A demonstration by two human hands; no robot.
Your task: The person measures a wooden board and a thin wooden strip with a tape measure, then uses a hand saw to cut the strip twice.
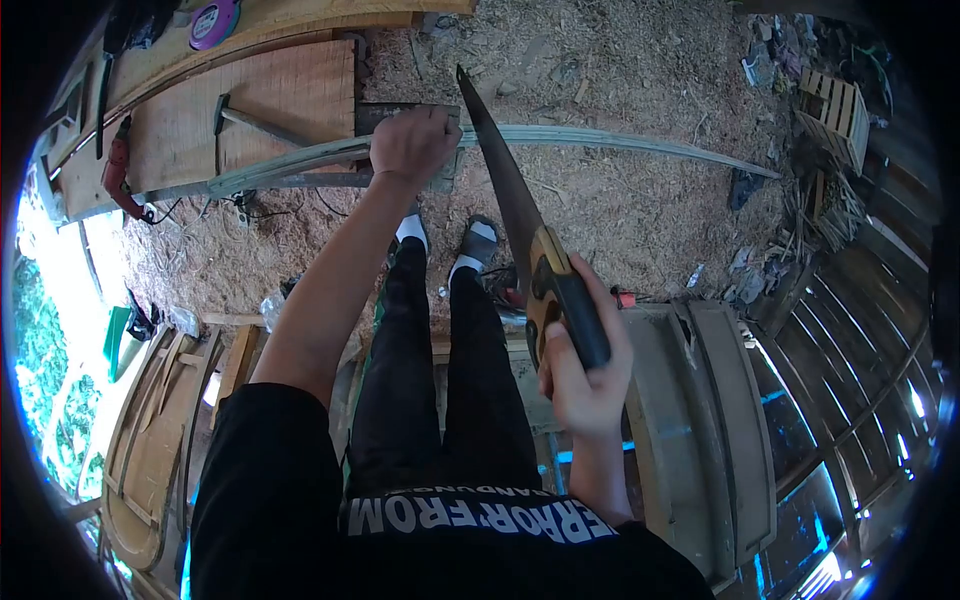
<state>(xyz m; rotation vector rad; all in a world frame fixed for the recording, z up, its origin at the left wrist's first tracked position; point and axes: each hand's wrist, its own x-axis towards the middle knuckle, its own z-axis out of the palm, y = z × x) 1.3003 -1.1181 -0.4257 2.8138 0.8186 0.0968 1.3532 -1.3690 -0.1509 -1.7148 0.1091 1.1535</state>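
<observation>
My right hand is wrapped round the black and tan handle of a handsaw. The blade points away from me and slants up to the left, its tip beyond the wood strip. My left hand is closed over a long, thin, greyish wood strip, pressing it near the end of the workbench. To the right of that hand the strip runs out past the bench, and the saw blade overlaps it in this view close beside my knuckles.
A hammer and a red power drill lie on the bench to the left, with a purple tape roll behind. Wood shavings cover the floor. A slatted crate stands at the far right, and wooden panels lean nearer me.
</observation>
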